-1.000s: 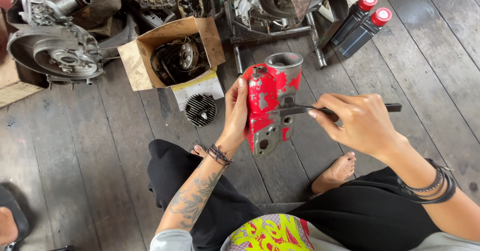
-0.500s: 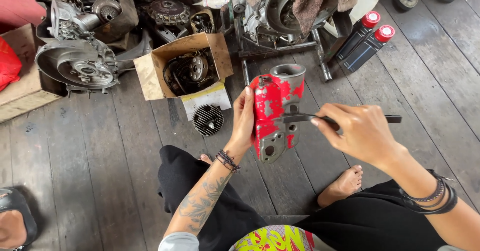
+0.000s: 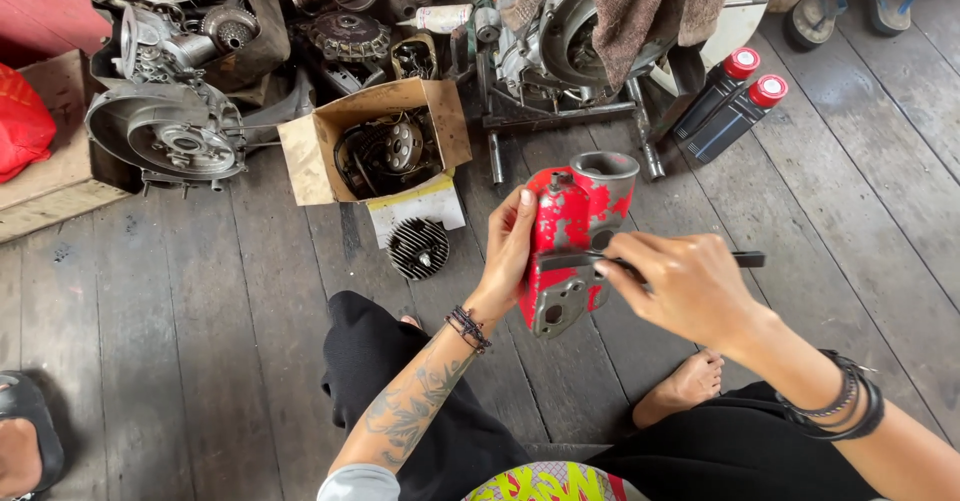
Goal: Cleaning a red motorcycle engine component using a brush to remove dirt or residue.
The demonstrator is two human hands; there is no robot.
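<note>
Person seated on the wooden plank floor (image 3: 180,361), legs in black trousers, one bare foot (image 3: 685,389) showing under the right forearm. Left hand (image 3: 508,251) is wrapped around the left edge of a red-painted metal engine part (image 3: 565,241), thumb up along its side, fingers behind it; the part is held upright and clear of the floor, over the boards in front of the knees. Paint is chipped, bare grey metal shows at the round opening on top and at the flat flange with holes at the bottom. Right hand (image 3: 690,286) is closed on a thin dark flat tool (image 3: 745,259), lying roughly level; its far end sticks out to the right past the knuckles, its near end lies across the middle of the red part's face, touching it. So the part sits between the two hands, left hand gripping, right hand pressing the tool on. Beyond, toward the far edge of the floor: an open cardboard box (image 3: 310,146) with a round engine piece inside, a finned black cylinder head (image 3: 417,248) just in front of it, two dark bottles with red caps (image 3: 730,106) to the right.
</note>
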